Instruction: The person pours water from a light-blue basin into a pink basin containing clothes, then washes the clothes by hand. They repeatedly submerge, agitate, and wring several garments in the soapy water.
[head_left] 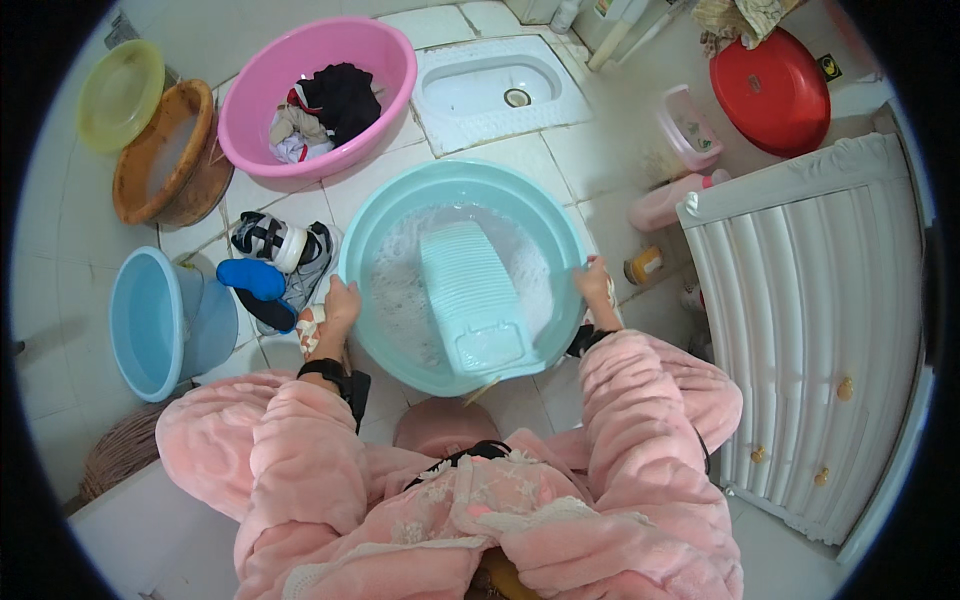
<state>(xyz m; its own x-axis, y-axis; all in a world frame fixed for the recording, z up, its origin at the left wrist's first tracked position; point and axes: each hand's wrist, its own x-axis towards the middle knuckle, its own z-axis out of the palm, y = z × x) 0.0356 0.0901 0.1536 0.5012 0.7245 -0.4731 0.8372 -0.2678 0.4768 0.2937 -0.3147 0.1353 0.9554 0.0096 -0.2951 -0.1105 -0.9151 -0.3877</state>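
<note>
A light teal basin (400, 222) stands on the tiled floor in front of me, holding soapy water and a ribbed teal washboard (470, 295) that leans toward its near rim. My left hand (337, 310) grips the basin's left rim. My right hand (596, 282) grips its right rim. Pink fluffy sleeves cover both forearms, and a dark band circles each wrist.
A pink basin (250, 110) with dark and light clothes sits behind, next to a brown basin (140, 185) and a yellow one (120, 90). A blue bucket (150, 320) and sneakers (285, 260) lie left. A white cabinet (830, 320), red lid (775, 90), bottles and floor toilet (500, 90) surround.
</note>
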